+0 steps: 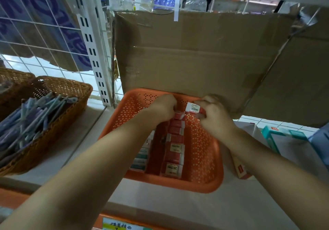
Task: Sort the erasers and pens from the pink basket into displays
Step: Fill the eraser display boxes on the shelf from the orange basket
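Note:
An orange perforated basket sits on the white shelf, with a row of red-and-white erasers lined up down its middle and several green-and-white erasers to their left. My right hand pinches one red-and-white eraser at the far end of the basket. My left hand is curled at the far end of the row, its fingertips down on the erasers there; what it holds is hidden.
A brown wicker basket full of pens stands to the left, a second wicker basket behind it. Flattened cardboard backs the shelf. A red-and-white box and a teal box lie to the right.

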